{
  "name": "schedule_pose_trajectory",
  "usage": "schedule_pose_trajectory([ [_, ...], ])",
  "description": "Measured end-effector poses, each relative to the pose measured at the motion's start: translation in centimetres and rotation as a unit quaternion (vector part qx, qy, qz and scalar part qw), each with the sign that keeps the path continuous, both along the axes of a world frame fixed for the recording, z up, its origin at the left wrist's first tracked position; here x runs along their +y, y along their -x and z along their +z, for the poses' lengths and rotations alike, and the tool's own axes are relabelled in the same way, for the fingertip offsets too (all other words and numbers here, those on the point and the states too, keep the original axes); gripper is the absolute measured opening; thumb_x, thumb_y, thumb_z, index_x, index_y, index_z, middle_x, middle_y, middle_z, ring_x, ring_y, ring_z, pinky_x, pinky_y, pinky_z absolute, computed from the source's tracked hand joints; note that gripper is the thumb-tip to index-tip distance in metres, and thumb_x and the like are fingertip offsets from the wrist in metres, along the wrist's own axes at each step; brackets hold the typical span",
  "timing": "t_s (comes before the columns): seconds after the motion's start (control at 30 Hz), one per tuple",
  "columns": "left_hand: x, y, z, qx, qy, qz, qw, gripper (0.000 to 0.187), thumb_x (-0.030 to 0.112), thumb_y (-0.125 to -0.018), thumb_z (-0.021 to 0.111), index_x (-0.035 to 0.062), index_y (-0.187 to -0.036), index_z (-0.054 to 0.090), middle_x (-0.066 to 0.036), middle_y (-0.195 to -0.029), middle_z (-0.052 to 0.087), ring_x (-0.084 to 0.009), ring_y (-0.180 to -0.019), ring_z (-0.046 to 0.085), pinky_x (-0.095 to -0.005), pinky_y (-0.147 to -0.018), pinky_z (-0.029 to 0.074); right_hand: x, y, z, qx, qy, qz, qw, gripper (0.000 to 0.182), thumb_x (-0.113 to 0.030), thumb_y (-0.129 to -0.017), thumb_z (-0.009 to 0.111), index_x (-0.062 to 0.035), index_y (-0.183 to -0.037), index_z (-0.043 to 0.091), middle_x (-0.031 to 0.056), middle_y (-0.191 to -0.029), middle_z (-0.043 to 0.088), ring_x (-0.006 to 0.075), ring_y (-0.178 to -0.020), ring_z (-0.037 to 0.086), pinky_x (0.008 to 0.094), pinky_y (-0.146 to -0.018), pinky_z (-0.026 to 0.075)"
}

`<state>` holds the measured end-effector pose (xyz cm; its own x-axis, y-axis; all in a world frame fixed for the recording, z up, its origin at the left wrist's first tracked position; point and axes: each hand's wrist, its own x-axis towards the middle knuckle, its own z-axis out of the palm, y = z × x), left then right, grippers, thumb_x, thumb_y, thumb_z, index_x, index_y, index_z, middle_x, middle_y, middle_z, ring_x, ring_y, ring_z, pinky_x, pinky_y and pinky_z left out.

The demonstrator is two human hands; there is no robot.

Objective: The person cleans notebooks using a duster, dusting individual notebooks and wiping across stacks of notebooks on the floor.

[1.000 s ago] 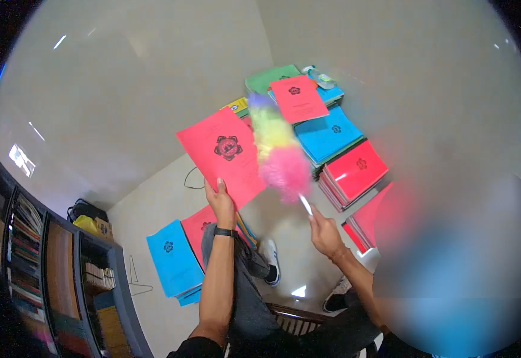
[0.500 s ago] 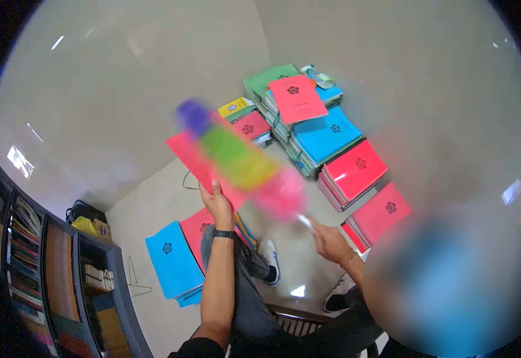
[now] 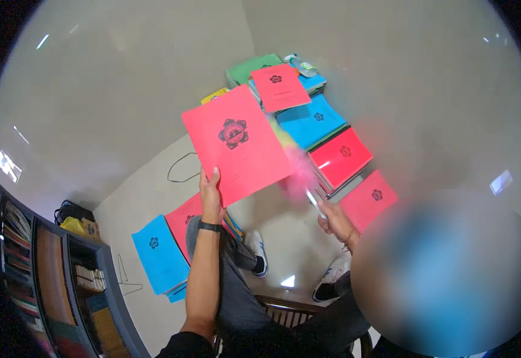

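My left hand [image 3: 211, 194] grips a pink booklet [image 3: 251, 164] by its lower edge, thumb on the front. Its cover, with a black flower-shaped emblem, faces me. In my right hand [image 3: 337, 222] is the white handle of a rainbow duster [image 3: 303, 173], fingers wrapped round it. The duster's pink and yellow part shows beside the booklet's right edge, blurred; the rest is hidden behind the booklet. Beyond it stand stacks with a blue booklet [image 3: 308, 122], a glossy red booklet [image 3: 343, 158] and another pink booklet [image 3: 281, 89] on top.
At the lower left lie a blue booklet stack [image 3: 160, 256] and pink booklets [image 3: 183, 221]. A wire loop [image 3: 183, 179] and a wire hanger [image 3: 130, 286] are on the floor. Left is a grey bookshelf [image 3: 72, 238]. A plastic bottle [image 3: 303, 67] lies atop the far stack. A blurred patch covers the lower right.
The duster has gone from in front of the pink booklet to behind it. The booklet has turned so that its cover shows fully. The whole view has shifted slightly.
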<state>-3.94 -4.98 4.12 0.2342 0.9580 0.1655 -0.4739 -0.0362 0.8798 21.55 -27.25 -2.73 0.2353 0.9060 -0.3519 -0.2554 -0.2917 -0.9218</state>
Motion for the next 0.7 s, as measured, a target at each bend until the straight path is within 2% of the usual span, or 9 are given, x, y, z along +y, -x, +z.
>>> schedule_pose_trajectory([
  [0.03,-0.3,-0.4,-0.3,0.018,-0.003,-0.015,1.000,0.050,0.014,-0.100,0.054,0.0011,-0.145,0.037,-0.012,-0.140,0.051,-0.0217,-0.125,0.051,-0.0355,-0.104,0.043,0.2,-0.1,0.2,0.063,-0.010,0.008,0.998,0.032,-0.046,-0.100,0.051,-0.0152,-0.090,0.056,-0.0056,-0.060,0.039,0.0041,-0.047,0.034,0.0216,-0.040,0.023],
  [0.13,-1.2,-1.9,-1.4,0.060,-0.023,-0.057,0.996,0.051,0.012,-0.099,0.055,0.0003,-0.146,0.037,-0.012,-0.139,0.051,-0.0197,-0.125,0.051,-0.0332,-0.106,0.040,0.8,1.0,3.1,0.117,-0.059,0.002,0.991,0.039,-0.047,-0.101,0.049,-0.0139,-0.080,0.047,-0.0042,-0.058,0.038,0.0049,-0.045,0.034,0.0219,-0.040,0.021],
  [0.3,-2.0,-3.4,-3.4,0.132,-0.009,-0.132,0.982,0.057,0.013,-0.098,0.057,0.0026,-0.149,0.031,-0.015,-0.139,0.052,-0.0211,-0.127,0.050,-0.0343,-0.107,0.039,1.5,3.4,1.1,0.056,-0.106,-0.075,0.990,0.026,-0.031,-0.100,0.057,-0.0080,-0.090,0.055,-0.0045,-0.056,0.038,0.0040,-0.043,0.033,0.0221,-0.036,0.022],
  [0.4,-2.5,-4.4,-4.1,0.237,-0.125,-0.066,0.961,0.075,0.018,-0.095,0.063,0.0087,-0.154,0.017,-0.019,-0.136,0.054,-0.0266,-0.128,0.050,-0.0367,-0.109,0.038,0.7,3.0,0.0,0.104,-0.127,-0.033,0.986,0.025,-0.029,-0.101,0.057,-0.0069,-0.090,0.055,-0.0052,-0.057,0.039,0.0042,-0.042,0.034,0.0222,-0.037,0.023],
  [0.47,-3.4,-5.0,-3.7,0.304,-0.057,-0.077,0.948,0.092,0.028,-0.090,0.071,0.0133,-0.155,0.008,-0.023,-0.144,0.044,-0.0302,-0.132,0.045,-0.0412,-0.107,0.041,0.9,3.6,0.2,0.056,-0.129,-0.017,0.990,0.025,-0.029,-0.101,0.057,-0.0060,-0.091,0.057,-0.0055,-0.057,0.040,0.0042,-0.044,0.035,0.0227,-0.038,0.025],
  [0.53,-3.5,-5.9,-6.1,0.316,-0.219,-0.010,0.923,0.095,0.037,-0.087,0.073,0.0137,-0.155,0.011,-0.019,-0.149,0.036,-0.0282,-0.135,0.041,-0.0435,-0.102,0.044,0.9,5.1,0.6,0.009,-0.130,-0.001,0.991,0.025,-0.029,-0.101,0.056,-0.0052,-0.092,0.059,-0.0058,-0.058,0.040,0.0042,-0.046,0.036,0.0233,-0.040,0.027],
  [0.6,-4.1,-5.8,-7.4,0.178,-0.118,-0.092,0.973,0.095,0.046,-0.086,0.071,0.0149,-0.154,0.013,-0.014,-0.152,0.029,-0.0267,-0.136,0.037,-0.0451,-0.100,0.046,0.8,7.2,1.4,-0.074,-0.145,0.012,0.987,0.027,-0.028,-0.101,0.056,-0.0023,-0.095,0.062,-0.0064,-0.060,0.042,0.0033,-0.052,0.037,0.0234,-0.046,0.031],
  [0.67,-4.8,-4.8,-7.3,0.015,0.040,-0.239,0.970,0.104,0.064,-0.084,0.065,0.0126,-0.156,0.010,-0.009,-0.151,0.034,-0.0273,-0.138,0.037,-0.0412,-0.110,0.039,0.5,8.7,2.4,-0.134,-0.148,0.025,0.979,0.031,-0.029,-0.102,0.055,-0.0001,-0.099,0.064,-0.0063,-0.063,0.044,0.0039,-0.057,0.039,0.0242,-0.050,0.034],
  [0.7,-4.3,-4.6,-7.2,-0.008,0.098,-0.264,0.959,0.104,0.070,-0.077,0.065,0.0063,-0.150,0.027,-0.011,-0.143,0.047,-0.0286,-0.133,0.045,-0.0428,-0.110,0.040,0.4,9.2,2.5,-0.148,-0.147,0.041,0.977,0.032,-0.030,-0.102,0.054,-0.0001,-0.101,0.064,-0.0061,-0.063,0.044,0.0039,-0.058,0.039,0.0244,-0.051,0.034],
])
